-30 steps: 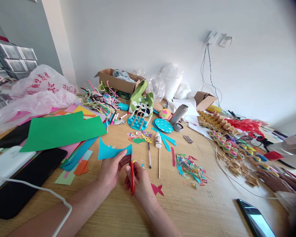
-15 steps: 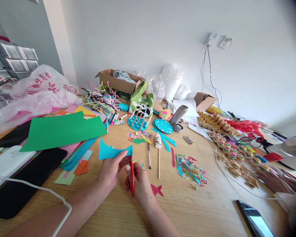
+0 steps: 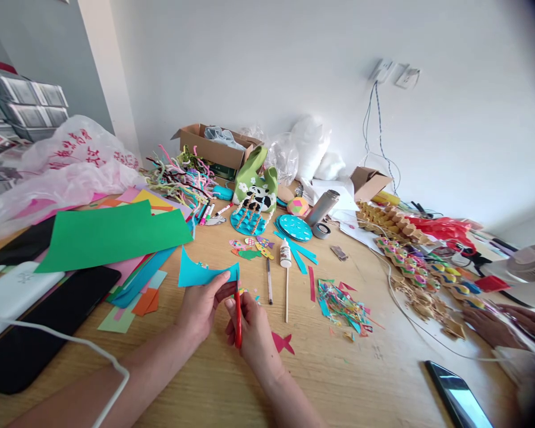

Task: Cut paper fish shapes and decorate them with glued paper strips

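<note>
The left hand [image 3: 203, 306] is pinching the blue paper [image 3: 200, 275] near its lower right corner, thumb on top and fingers behind. The right hand [image 3: 249, 327] is grasping the red-handled scissors [image 3: 238, 321], whose blades are pointing away from the person at the paper's right end; I cannot tell how far they are parted. Both hands, with the paper, are hovering to the near left of the white bottle [image 3: 285, 254], above the tabletop [image 3: 365, 392].

What is worrying me is how close the left fingers are sitting to the blades: a slip or a hasty squeeze could nick one. The paper's long left side is sticking out unsupported, so it could be sagging or twisting as the blades close, and the cut might wander or tear.

A pinkish-red fish-shaped cutout [image 3: 283, 343] is lying nearer the person than the bottle, just beside the right wrist, where a careless sweep could crease it. Directly on the near side of the bottle a thin stick [image 3: 287, 294] is resting, with a pen [image 3: 269, 282] lying to the left of it; either could be rolling if bumped. Beyond, to the bottle's near right, a heap of scraps [image 3: 341, 303] is spreading, and small offcuts could be getting mixed in there.
</note>
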{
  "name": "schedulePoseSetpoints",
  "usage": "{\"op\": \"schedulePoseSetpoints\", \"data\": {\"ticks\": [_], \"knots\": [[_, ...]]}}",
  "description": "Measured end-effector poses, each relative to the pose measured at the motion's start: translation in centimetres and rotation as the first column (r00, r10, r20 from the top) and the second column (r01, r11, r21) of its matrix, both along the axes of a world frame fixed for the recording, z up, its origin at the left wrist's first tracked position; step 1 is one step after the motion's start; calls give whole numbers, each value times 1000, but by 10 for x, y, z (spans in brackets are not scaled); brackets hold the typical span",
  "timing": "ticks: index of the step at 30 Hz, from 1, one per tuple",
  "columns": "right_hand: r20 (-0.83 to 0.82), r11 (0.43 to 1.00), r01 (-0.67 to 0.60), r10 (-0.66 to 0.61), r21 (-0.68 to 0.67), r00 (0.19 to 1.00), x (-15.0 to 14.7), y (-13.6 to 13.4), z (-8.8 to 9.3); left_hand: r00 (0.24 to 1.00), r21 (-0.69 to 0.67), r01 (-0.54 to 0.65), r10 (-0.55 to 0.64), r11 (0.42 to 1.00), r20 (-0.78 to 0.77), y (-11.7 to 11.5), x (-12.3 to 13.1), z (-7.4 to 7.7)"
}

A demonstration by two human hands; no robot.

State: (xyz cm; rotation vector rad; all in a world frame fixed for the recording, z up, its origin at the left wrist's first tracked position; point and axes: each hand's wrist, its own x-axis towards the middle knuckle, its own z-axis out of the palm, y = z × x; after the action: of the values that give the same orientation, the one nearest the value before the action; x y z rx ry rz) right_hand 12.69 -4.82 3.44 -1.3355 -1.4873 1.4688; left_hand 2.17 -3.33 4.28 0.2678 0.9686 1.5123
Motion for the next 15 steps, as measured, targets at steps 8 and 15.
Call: {"op": "schedulePoseSetpoints", "data": {"ticks": [8,15], "knots": [[10,1000,-1,1,-18,1000,2,1,2,999,-32,-32,30,999,-35,0,0,-4],[23,1000,22,-22,15,999,2,2,-3,998,-19,-29,28,999,-51,1,0,-5]]}}
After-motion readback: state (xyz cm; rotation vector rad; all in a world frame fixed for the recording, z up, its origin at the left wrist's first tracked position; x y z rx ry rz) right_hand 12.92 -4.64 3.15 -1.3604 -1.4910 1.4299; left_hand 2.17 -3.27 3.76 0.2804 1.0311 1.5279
